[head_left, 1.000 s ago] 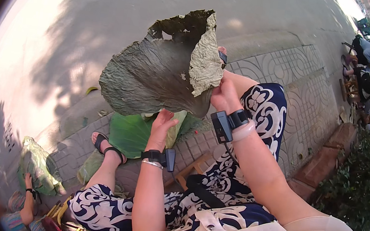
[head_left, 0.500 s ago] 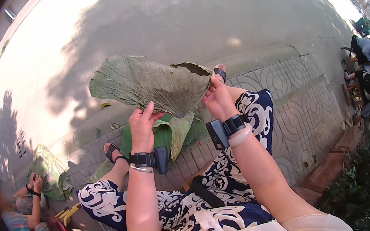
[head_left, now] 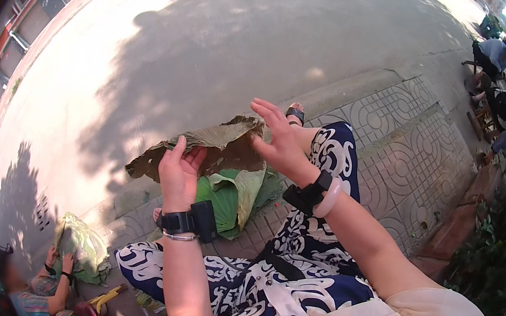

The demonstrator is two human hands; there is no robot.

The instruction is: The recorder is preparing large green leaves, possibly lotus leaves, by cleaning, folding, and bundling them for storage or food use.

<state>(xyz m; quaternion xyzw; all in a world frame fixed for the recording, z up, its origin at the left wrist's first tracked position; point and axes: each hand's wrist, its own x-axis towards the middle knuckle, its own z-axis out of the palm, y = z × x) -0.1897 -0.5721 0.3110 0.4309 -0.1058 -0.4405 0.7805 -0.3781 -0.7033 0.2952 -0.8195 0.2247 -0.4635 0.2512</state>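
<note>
text: none legible; labels: none legible; numbers: none legible; signs: none legible

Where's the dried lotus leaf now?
In the head view, left of centre: the dried lotus leaf is at the left hand, its right end at the right hand, above the green leaf.

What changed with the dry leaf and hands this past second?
The dry leaf has come down from raised and spread wide, now partly folded. The right hand has opened from its pinch, fingers spread at the leaf's edge. The left hand stays at the leaf. The green leaf stays on the pavement.
</note>
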